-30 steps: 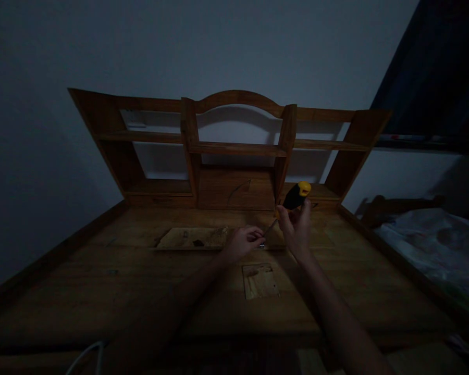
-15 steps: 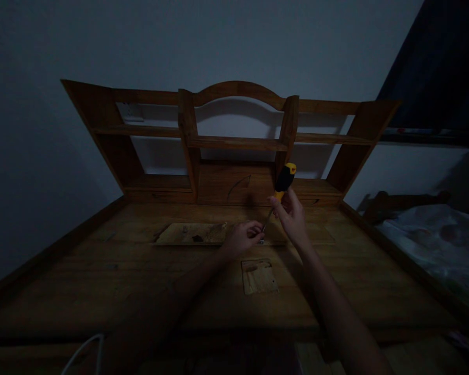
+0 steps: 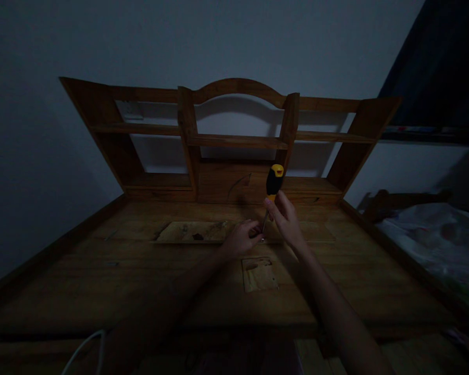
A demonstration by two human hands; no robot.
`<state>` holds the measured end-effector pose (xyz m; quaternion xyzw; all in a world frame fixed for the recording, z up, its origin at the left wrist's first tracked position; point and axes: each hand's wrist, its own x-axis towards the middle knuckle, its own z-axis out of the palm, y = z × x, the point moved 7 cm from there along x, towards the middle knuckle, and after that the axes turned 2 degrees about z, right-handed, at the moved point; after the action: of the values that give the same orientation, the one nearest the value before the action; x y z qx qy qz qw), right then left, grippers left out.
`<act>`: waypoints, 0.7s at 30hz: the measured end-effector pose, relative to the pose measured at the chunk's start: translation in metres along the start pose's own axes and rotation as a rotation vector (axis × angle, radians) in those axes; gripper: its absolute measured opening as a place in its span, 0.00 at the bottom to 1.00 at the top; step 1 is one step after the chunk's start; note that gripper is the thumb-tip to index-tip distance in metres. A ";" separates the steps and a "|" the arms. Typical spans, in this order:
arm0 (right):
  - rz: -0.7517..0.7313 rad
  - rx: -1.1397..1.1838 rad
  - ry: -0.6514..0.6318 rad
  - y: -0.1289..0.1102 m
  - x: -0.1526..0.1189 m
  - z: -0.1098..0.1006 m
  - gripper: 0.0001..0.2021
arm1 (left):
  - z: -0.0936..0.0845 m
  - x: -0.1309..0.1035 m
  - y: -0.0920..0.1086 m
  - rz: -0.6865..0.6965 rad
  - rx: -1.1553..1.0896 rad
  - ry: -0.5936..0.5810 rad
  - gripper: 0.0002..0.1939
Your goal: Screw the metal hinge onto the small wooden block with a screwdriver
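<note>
In my right hand is a screwdriver with a black and yellow handle, its metal shaft pointing down and nearly upright. The fingers close round the lower end of the handle. My left hand is pinched near the shaft's tip, beside a small shiny metal piece that I cannot make out further. Both hands are over a long thin wooden board lying on the wooden desk. A small square wooden piece lies nearer to me.
A wooden shelf unit with an arched top stands at the back of the desk against the wall. Raised edges run along both sides. A white cable curves at the lower left. White plastic sheeting covers something on the right.
The screwdriver has swung from a rightward lean to nearly upright, and my right hand has shifted slightly left with it. My left hand stays in about the same place.
</note>
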<state>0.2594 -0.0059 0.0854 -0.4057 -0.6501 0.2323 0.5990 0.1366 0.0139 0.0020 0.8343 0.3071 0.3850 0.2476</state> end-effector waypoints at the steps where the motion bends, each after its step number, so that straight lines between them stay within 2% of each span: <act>1: 0.002 -0.010 -0.013 0.000 0.000 -0.001 0.15 | 0.000 0.000 0.000 -0.006 -0.002 0.000 0.04; 8: -0.005 -0.001 0.022 0.010 0.007 -0.001 0.17 | 0.001 0.000 -0.002 -0.009 -0.025 -0.007 0.06; 13: -0.035 -0.048 0.041 0.005 0.006 0.003 0.15 | 0.000 0.000 0.000 -0.016 -0.023 0.004 0.06; 18: -0.002 0.043 -0.048 0.002 0.000 0.005 0.12 | -0.003 0.000 0.005 0.017 0.020 -0.001 0.10; 21: 0.021 0.071 -0.039 0.005 0.000 0.003 0.12 | -0.002 0.001 0.005 0.024 0.013 -0.001 0.12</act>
<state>0.2578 -0.0021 0.0807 -0.3863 -0.6488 0.2694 0.5977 0.1366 0.0111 0.0071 0.8396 0.2994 0.3857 0.2378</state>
